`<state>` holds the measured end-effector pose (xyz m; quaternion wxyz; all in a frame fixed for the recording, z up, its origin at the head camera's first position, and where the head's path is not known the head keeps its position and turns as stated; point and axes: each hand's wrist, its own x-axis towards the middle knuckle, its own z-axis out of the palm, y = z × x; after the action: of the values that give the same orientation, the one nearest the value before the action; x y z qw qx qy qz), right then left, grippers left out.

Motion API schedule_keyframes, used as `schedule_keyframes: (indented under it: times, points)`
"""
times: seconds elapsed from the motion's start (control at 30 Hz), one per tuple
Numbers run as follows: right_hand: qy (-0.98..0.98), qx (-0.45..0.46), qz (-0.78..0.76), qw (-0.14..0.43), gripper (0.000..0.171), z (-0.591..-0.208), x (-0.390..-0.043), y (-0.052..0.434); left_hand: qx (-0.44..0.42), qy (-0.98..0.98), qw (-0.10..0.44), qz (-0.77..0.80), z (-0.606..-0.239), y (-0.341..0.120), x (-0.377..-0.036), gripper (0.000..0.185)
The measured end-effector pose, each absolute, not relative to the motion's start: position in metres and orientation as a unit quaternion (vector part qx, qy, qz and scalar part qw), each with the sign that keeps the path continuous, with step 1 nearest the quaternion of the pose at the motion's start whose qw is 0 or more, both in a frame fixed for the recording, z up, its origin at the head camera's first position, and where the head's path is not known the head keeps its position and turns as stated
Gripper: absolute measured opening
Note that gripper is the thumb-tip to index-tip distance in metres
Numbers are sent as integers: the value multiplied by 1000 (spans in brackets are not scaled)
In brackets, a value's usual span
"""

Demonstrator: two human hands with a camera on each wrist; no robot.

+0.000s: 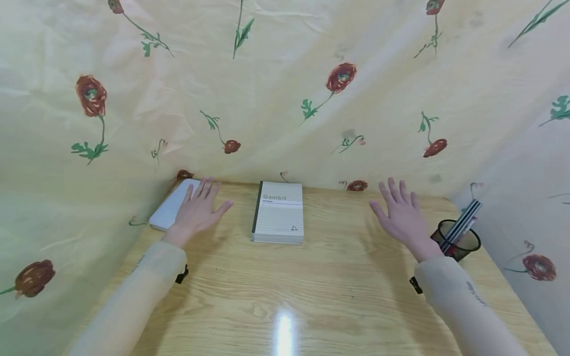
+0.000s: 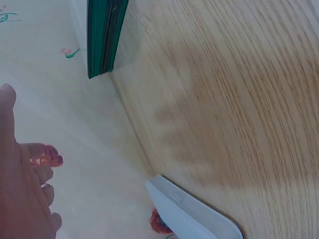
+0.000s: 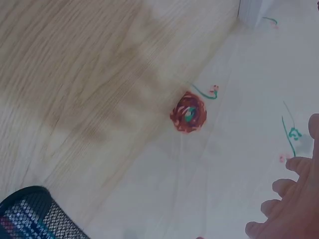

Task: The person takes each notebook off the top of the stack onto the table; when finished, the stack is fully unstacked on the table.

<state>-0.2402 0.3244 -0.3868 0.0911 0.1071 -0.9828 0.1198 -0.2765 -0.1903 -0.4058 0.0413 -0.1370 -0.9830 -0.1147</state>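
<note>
A pale wood-grain worktop (image 1: 338,291), smooth enough to throw back a bright glare, carries a closed notebook (image 1: 278,212) with a cream ruled cover, a dark spine and the word "Gambit" printed on top. It lies flat near the far edge, just before a draped cream cloth (image 1: 276,89) printed with red flowers on green stems. The left hand (image 1: 198,210) hovers just left of the notebook, fingers straight and spread, holding nothing; its fingertips reach over a flat white rounded-corner case (image 1: 166,210). The right hand (image 1: 401,212) hovers well to the right of the notebook, fingers likewise spread and empty. Further right of the notebook, beside that wrist, stands a black mesh pen cup (image 1: 463,242), round, with dark pens leaning in it.
</note>
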Motion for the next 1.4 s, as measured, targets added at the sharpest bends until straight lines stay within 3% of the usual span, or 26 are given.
schedule_keyframes:
  times: [0.3, 0.77, 1.13, 1.4]
  points:
    - [-982, 119, 130, 63, 78, -392, -250, 282, -141, -978, 35, -150, -413, -172, -278, 86]
    - [-973, 125, 188, 51, 68, -429, -264, 225, -89, -934, 9, -347, -440, -128, -274, 75]
    - [-883, 59, 464, -46, 56, -459, -263, 187, -27, -889, -13, -458, -466, -101, -273, 61]
    - [-837, 19, 544, -58, 49, -469, -262, 170, 2, -868, 10, -497, -477, -92, -270, 48]
